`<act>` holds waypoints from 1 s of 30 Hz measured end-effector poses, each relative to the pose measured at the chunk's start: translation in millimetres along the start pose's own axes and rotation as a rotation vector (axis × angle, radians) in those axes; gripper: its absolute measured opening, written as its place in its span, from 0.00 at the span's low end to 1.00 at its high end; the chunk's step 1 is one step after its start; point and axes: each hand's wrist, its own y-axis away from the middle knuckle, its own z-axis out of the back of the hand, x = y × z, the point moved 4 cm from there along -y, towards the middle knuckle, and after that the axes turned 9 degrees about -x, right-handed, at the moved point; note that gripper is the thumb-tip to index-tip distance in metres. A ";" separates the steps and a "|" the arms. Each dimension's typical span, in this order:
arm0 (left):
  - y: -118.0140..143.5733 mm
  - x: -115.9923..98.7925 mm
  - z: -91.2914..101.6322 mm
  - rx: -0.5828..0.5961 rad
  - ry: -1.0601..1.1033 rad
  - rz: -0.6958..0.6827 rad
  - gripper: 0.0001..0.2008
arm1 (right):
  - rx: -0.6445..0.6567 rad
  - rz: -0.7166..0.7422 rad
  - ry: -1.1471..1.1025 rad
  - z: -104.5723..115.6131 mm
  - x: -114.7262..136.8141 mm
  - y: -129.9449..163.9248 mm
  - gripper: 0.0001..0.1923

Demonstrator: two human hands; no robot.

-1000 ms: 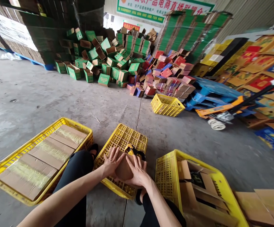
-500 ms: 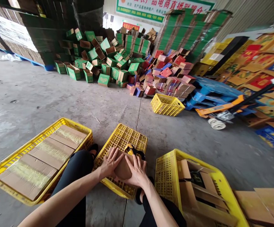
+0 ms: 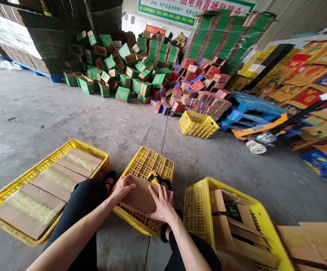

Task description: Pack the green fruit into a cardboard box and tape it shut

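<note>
Change noted over the last half second: your left hand (image 3: 123,188) has slid from the top of the box (image 3: 139,194) out to its 9 o'clock end; your right hand (image 3: 163,205) stays on the 3 o'clock end, fingers fanned as before; the two hands now stand wider apart.

Consequence, as judged: the middle of the upper face is no longer crowded by your left fingers; more of it shows, plain brown, with no tape visible on it; the box looks steadied from both ends rather than pressed from above.

Grip: right hand spread flat on the cardboard, not clenched; left thumb lies along the top edge, the other fingers bent at the far side; whether they close on the box you cannot tell from here.

Position: box on the grid face of the middle crate (image 3: 161,161), between your legs; dispenser (image 3: 153,175) (tape, by its look) at 2 o'clock of the box, just beside your right fingertips; left crate (image 3: 90,147) at 9 o'clock, three taped boxes (image 3: 60,180) inside; right crate (image 3: 196,210) toward 4 o'clock, an open carton (image 3: 222,227) in it.
</note>
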 end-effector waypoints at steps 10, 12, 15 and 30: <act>-1.6 3.0 -5.0 -0.029 0.045 0.002 0.31 | 0.007 0.005 -0.015 -2.1 0.1 -2.3 0.73; 1.2 3.0 -2.9 -0.021 0.071 0.011 0.31 | 0.018 0.004 -0.024 -1.1 0.9 -1.6 0.74; 7.9 5.1 1.4 0.012 0.121 0.053 0.31 | 0.019 0.004 -0.031 -0.8 2.4 0.6 0.75; 19.6 -5.2 15.1 0.040 0.235 0.370 0.30 | -0.301 -0.449 -0.512 29.5 -48.0 27.0 0.41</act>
